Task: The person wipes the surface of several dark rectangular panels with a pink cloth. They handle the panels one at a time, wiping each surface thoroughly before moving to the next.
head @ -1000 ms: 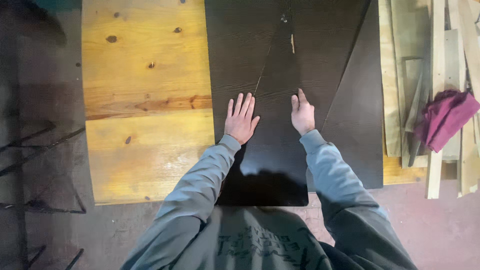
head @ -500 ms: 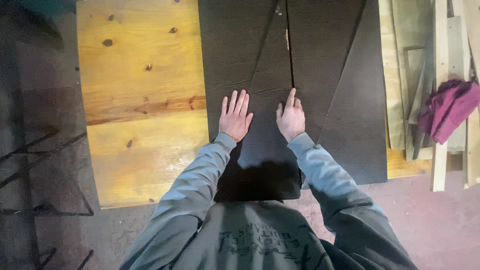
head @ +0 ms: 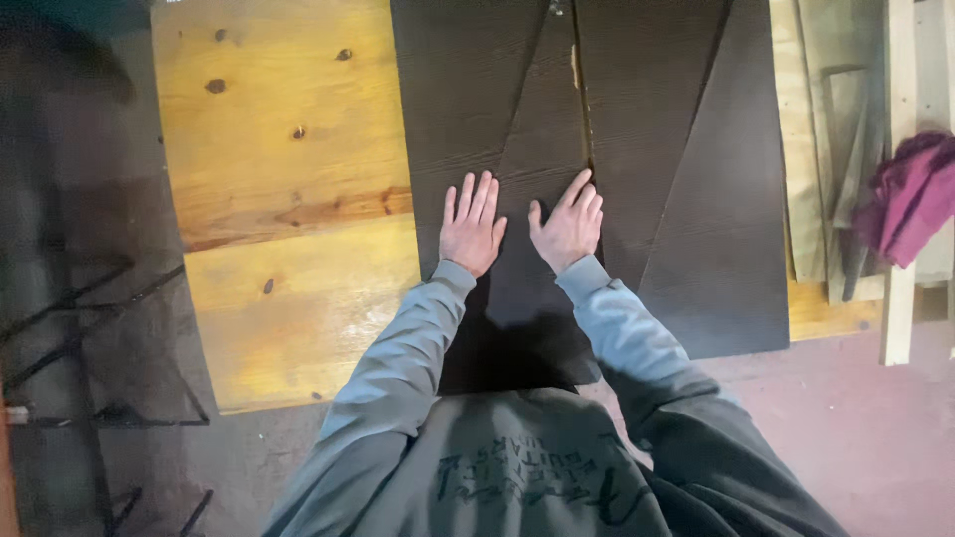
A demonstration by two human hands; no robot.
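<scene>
At the far left, thin black metal rods (head: pixel 90 328) lie on the dim grey floor (head: pixel 60 179). Next comes a yellowish pine board (head: pixel 279 199) with dark knots and a reddish seam across its middle; it lies flat and its right edge is covered by the dark brown panels. The left hand (head: pixel 471 225) lies palm down, fingers spread and straight, on a narrow tapered dark wood-grain panel (head: pixel 542 149) that runs away from the person, gripping nothing. Just beside it, thumbs close but apart, the right hand (head: pixel 568 223) is likewise flat and open on the same panel, its fingertips reaching the panel's right edge, where a thin pale gap shows against the neighbouring dark sheet. Both grey sleeves (head: pixel 398 348) come up from the bottom, and the near end of the tapered panel sits in the person's shadow. To the right, a wider dark brown panel (head: pixel 716 219) with a slanted cut line overlaps the pine beneath. Beyond it lean pale wooden slats (head: pixel 900 199), and a magenta cloth (head: pixel 910 199) is draped over them near the right edge, above a reddish floor (head: pixel 846 438).
</scene>
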